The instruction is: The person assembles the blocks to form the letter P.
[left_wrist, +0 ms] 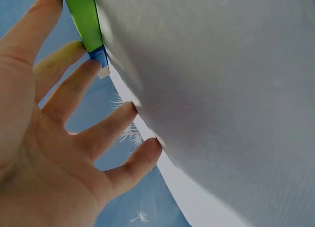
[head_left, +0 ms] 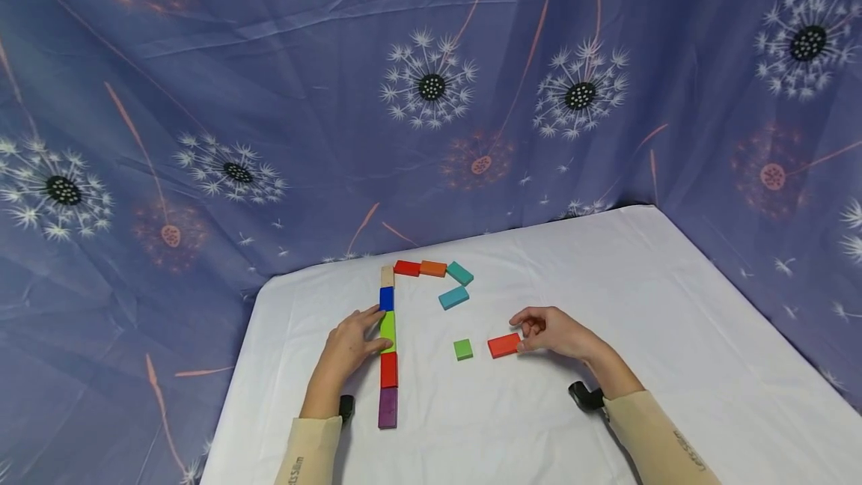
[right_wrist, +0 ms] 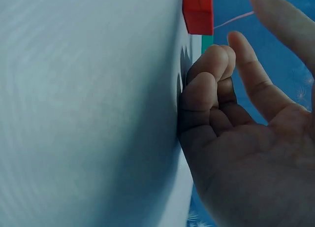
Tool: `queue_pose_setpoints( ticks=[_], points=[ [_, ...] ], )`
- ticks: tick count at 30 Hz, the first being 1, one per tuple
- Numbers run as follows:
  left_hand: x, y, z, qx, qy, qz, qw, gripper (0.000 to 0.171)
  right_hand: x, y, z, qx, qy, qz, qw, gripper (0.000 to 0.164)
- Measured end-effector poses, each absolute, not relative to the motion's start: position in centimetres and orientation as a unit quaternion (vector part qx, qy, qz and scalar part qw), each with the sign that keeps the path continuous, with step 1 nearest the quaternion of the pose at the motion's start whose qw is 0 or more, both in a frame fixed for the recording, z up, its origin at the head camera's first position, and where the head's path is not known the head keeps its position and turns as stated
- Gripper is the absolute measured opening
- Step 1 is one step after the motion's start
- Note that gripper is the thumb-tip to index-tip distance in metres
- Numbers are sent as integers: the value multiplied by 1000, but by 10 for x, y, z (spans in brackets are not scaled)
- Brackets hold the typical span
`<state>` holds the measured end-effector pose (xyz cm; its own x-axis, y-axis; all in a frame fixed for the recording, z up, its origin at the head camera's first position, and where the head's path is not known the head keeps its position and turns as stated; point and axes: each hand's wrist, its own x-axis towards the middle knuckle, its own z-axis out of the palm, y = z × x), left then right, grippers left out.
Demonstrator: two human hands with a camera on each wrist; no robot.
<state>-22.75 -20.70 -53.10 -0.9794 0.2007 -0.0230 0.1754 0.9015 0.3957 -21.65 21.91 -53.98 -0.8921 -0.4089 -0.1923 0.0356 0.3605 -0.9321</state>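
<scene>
In the head view, my left hand [head_left: 352, 341] lies along a straight column of blocks, its thumb and fingertips touching the light green block [head_left: 387, 326] and the edge of the blue block [head_left: 387, 299]. The left wrist view shows these fingers spread, with the green block [left_wrist: 84, 20] at the thumb. My right hand [head_left: 554, 331] hovers by the right end of a loose red block [head_left: 503, 346], thumb close to it and index finger apart from it. In the right wrist view the other fingers curl loosely below the red block [right_wrist: 199, 13]. A small green block [head_left: 463, 349] lies left of that one.
The column also has a plain wooden block [head_left: 387, 276], a red block [head_left: 389, 370] and a purple block [head_left: 387, 407]. From its top, a red block [head_left: 407, 268], an orange block [head_left: 433, 269] and two teal blocks [head_left: 460, 273] curve right. A patterned curtain [head_left: 323, 133] borders the white table [head_left: 660, 305].
</scene>
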Motion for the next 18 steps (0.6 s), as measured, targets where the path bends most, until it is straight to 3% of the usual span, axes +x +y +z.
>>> queue_pose_setpoints(
  ticks=[10,18],
  points=[
    [-228,-206,-530,94,975,200,34,70,-216,212,-544,-94,845,-492,188,28],
    [-227,-207,-530,92,973,209,31,72,-220,202,-544,-68,873,-456,161,23]
  ],
)
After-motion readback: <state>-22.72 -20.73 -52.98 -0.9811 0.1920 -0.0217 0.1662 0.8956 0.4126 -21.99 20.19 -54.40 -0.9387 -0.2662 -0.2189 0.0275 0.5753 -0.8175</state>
